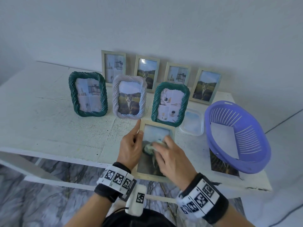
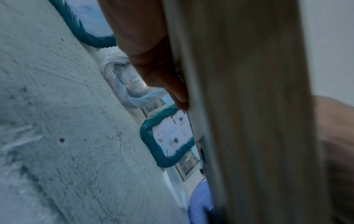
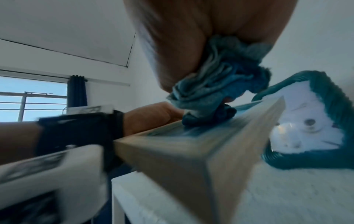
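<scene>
Pressing crumpled cloth (image 1: 148,147) onto glass of wooden frame (image 1: 157,124), right hand (image 1: 170,159) curled fingers round cloth. Left hand (image 1: 131,149) pinched frame's 9 o'clock edge. Frame overhung near edge of table (image 1: 57,128), green rope frame (image 1: 170,104) at its 12 o'clock.

Both forearms reach forward side by side, the wrists wrapped in black wristbands with white marker-printed straps (image 1: 116,178). The left hand (image 1: 130,149) grips the left edge of a pale wooden picture frame (image 1: 155,124), with the thumb on its front and the forefinger straight along the edge. The right hand (image 1: 172,158) bunches a crumpled blue-green cloth (image 1: 155,145) under curled fingers and presses it down on the glass.
</scene>
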Tool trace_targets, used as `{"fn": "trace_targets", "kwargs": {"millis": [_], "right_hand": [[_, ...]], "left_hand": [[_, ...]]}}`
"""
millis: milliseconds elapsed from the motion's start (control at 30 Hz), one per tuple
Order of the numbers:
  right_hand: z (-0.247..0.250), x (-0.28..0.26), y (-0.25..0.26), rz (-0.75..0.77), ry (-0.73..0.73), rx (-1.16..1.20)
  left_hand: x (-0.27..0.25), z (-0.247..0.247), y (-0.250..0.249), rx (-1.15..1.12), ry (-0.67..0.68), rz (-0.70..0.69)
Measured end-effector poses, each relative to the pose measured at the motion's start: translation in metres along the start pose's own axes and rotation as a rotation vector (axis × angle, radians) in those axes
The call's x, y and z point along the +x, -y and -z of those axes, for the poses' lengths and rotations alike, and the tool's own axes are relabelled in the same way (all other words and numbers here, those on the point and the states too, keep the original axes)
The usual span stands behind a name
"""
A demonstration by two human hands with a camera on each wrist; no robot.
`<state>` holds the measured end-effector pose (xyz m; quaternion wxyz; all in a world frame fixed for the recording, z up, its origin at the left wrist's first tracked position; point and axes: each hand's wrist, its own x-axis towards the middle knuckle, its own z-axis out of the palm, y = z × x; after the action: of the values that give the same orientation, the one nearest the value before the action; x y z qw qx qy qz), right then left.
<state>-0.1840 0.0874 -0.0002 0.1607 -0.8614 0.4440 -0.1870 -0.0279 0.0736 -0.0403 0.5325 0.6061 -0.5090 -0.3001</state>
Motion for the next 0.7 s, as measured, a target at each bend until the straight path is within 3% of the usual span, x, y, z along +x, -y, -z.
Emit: {"fn": "trace_targets", "kwargs": {"millis": [100, 333, 600, 700], "right_hand": [[0.004, 0.01, 0.006, -0.026, -0.015, -0.009], [0.0, -0.026, 0.012, 0.124, 0.196, 0.045], [0.002, 0.009, 0.0, -0.114, -0.032, -0.076], [0.001, -0.004, 0.01, -0.048, 0.018, 0.003]], "left_hand": [[0.0, 0.0, -0.001, -0.017, -0.004, 0.001], [-0.001, 0.009, 0.002, -0.005, -0.01, 0.023], [-0.001, 0.01, -0.001, -0.051, -0.023, 0.045], [0.004, 0.012, -0.003, -0.048, -0.029, 0.048]]}}
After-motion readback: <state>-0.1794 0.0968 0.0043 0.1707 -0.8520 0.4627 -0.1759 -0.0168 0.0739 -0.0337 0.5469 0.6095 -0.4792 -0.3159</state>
